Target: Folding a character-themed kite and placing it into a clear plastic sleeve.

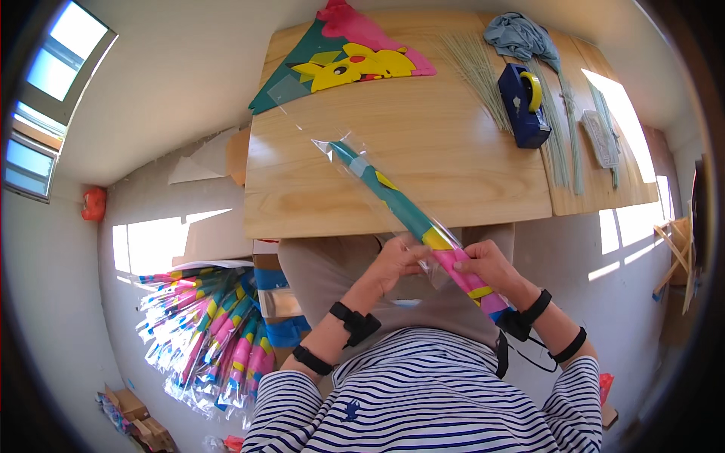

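A rolled kite [405, 206] in green, yellow and pink lies slantwise before me, its upper half inside a clear plastic sleeve [351, 150] over the table's front edge. My right hand [490, 269] grips the pink part of the roll, thumb on top. Just left of the roll, my left hand [402, 260] pinches the open end of the clear sleeve. The lower end of the roll reaches my right wrist strap. At the table's far left lies a flat green and pink kite [362, 62] with a yellow cartoon figure.
On the wooden table [396, 136] are bundles of thin rods [470, 73], a blue tape dispenser [524, 107], a grey cloth [521, 37] and a clear plastic box [599, 139]. Many wrapped kite rolls [209, 334] are piled at my left, beside a cardboard box with blue tape [277, 300].
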Available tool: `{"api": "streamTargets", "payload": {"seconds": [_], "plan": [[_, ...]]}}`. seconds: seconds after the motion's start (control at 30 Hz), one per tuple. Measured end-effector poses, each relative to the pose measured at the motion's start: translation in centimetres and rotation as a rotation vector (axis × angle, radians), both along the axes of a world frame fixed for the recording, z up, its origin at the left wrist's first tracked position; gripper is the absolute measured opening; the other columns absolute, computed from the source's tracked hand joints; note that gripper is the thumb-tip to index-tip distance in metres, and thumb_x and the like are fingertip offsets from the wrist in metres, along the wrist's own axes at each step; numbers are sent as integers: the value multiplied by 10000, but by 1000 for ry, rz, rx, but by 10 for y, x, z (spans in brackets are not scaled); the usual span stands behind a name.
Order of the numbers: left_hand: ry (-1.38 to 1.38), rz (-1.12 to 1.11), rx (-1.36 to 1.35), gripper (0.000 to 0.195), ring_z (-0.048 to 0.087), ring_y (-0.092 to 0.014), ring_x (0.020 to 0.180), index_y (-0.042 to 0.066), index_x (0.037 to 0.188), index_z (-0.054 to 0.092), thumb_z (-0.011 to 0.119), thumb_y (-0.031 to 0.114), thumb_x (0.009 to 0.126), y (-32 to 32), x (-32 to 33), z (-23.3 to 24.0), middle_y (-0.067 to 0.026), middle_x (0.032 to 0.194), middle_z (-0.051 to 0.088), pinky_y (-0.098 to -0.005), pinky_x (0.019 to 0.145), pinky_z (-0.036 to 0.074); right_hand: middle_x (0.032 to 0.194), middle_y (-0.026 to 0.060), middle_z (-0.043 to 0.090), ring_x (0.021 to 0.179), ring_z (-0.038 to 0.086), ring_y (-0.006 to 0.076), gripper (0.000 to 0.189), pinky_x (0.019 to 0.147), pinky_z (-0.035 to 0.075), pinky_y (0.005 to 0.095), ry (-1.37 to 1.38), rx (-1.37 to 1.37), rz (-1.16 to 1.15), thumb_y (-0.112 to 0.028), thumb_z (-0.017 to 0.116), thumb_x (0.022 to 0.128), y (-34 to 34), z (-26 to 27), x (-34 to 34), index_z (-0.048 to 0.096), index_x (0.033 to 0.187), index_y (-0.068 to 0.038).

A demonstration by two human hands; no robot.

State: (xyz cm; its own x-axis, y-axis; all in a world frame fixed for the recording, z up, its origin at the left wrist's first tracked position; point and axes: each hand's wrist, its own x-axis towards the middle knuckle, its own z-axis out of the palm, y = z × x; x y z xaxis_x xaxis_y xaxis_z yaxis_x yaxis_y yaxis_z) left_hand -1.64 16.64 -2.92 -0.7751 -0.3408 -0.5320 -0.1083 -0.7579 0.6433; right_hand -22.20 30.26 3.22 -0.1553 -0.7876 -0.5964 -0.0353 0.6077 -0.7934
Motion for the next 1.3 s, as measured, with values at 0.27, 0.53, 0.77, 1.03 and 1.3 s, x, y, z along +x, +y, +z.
{"api": "streamTargets", "payload": {"seconds": [0.27, 0.53, 0.77, 1.03, 1.3], "plan": [[217, 365, 51, 212, 688, -267, 970, -21, 1104, 627, 689, 91, 936, -35, -26, 6, -142, 1015, 704, -403, 867, 589, 702, -39, 596, 632, 507, 38, 237, 549, 420, 265, 125, -71, 155, -225, 751, 896, -37, 9, 6, 724, 877, 9], [212, 480, 24, 231, 672, -302, 1049, -20, 1123, 618, 695, 7, 907, -101, -17, 6, -150, 1079, 681, -465, 957, 567, 927, 95, 706, 836, 697, 175, 402, 834, 551, 285, 6, -123, -128, -360, 665, 975, 11, 51, -80, 685, 1070, 30], [116, 554, 64, 273, 681, -298, 1046, -1, 1154, 612, 702, -17, 897, -104, -16, 6, -142, 1094, 693, -458, 947, 574, 1011, 94, 693, 907, 666, 158, 463, 858, 526, 285, -78, -92, 22, -353, 698, 945, 43, 50, -57, 649, 1179, 43], [153, 503, 3, 227, 689, -310, 976, -33, 1105, 606, 690, -35, 894, -93, -24, 30, -159, 1036, 686, -466, 903, 587, 1020, 86, 673, 956, 639, 161, 652, 860, 512, 298, -6, -43, 250, -385, 854, 782, 44, 47, -26, 619, 1224, 33], [-10, 602, 19, 301, 679, -307, 1025, 13, 1154, 609, 718, -25, 876, -99, -25, 14, -135, 1088, 675, -506, 936, 569, 844, 63, 670, 738, 634, 108, 344, 713, 512, 241, -168, -44, -2, -170, 792, 858, 59, 35, -2, 639, 1095, 26]]}}
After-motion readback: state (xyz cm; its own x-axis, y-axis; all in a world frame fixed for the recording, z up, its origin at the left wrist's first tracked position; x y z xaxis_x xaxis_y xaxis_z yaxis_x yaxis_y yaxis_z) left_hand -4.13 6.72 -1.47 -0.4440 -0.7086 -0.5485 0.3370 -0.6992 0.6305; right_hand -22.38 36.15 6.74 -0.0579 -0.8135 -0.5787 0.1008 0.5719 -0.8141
